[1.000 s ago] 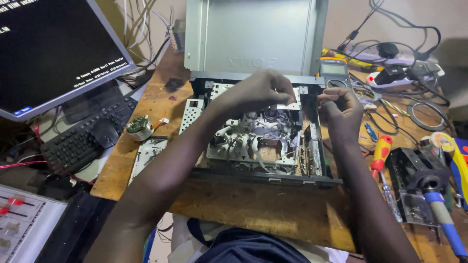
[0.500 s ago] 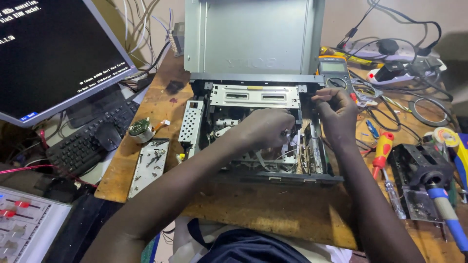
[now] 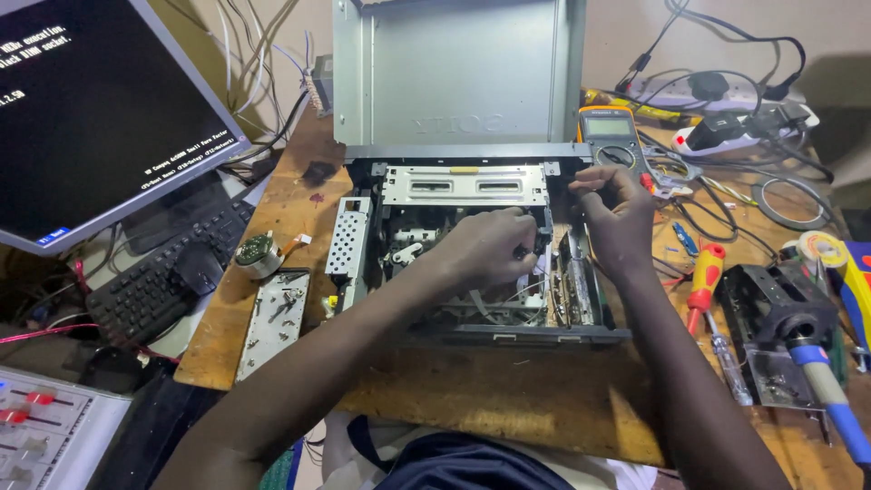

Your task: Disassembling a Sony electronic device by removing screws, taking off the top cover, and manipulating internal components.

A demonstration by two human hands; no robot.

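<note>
Deck chassis [image 3: 472,263], opened and lidless, sits mid-bench on the wooden table [image 3: 508,399], its grey cover [image 3: 458,73] standing upright just behind it. Seen from the head camera, the left hand [image 3: 485,249] reaches down into the mechanism, fingers curled narrow around something at the inner frame; what it grips is hidden. The right hand [image 3: 617,213] rests at the chassis's right rear corner, fingertips pinched close together on a small part too small to make out. A silver metal plate [image 3: 463,184] spans the back of the chassis, and a perforated bracket [image 3: 349,238] runs along its left side. Left of the chassis lie a small motor [image 3: 258,254] and a circuit board [image 3: 275,319]. A multimeter [image 3: 610,136] stands just behind the right hand. A red-handled screwdriver [image 3: 706,281] lies to the right, near a black drive unit [image 3: 776,304]. A monitor [image 3: 100,127] and keyboard [image 3: 168,272] occupy the far left.
</note>
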